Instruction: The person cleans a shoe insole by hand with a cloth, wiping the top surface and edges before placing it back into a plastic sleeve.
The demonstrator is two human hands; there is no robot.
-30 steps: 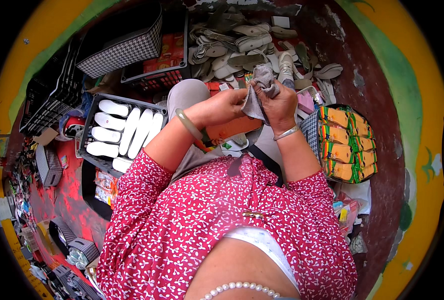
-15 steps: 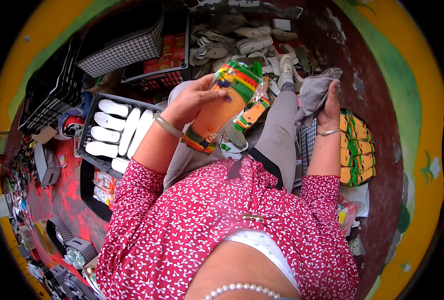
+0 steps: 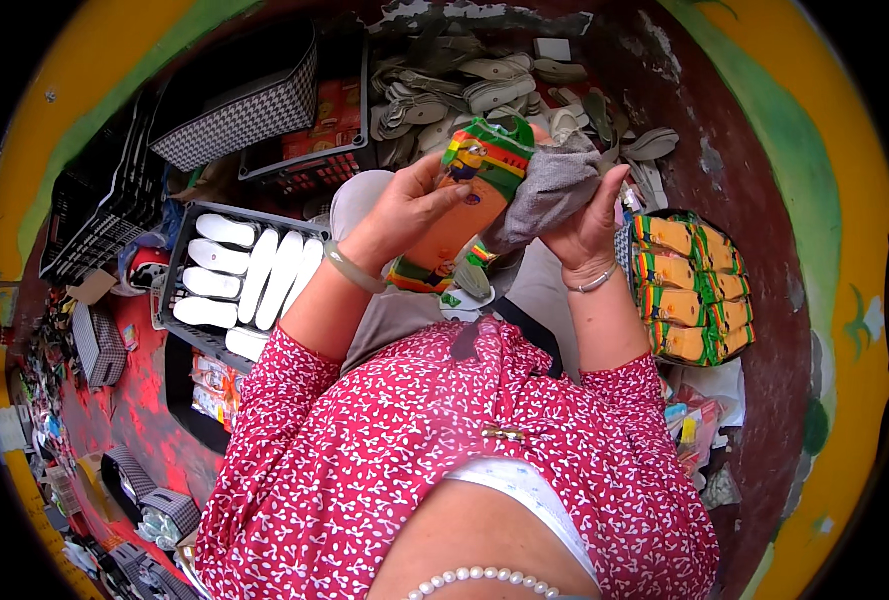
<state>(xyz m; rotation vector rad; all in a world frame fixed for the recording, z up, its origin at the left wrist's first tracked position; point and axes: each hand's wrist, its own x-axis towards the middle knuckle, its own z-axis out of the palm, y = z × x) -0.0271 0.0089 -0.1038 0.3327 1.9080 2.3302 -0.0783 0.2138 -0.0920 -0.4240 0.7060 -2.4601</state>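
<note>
My left hand grips a colourful orange, green and yellow shoe sole held upright over my lap. My right hand presses a grey cloth against the upper right side of that sole. Both hands meet at the sole, in front of my grey trousers. The lower tip of the sole is near my lap, above a few small pieces lying there.
A black crate with several white soles stands at my left. A stack of finished colourful soles sits in a crate at my right. A heap of grey soles lies ahead, with checked baskets to the far left.
The colourful sole came up from my lap in my left hand. My right hand with the grey cloth swung out to the right, then returned onto the sole's upper part.
</note>
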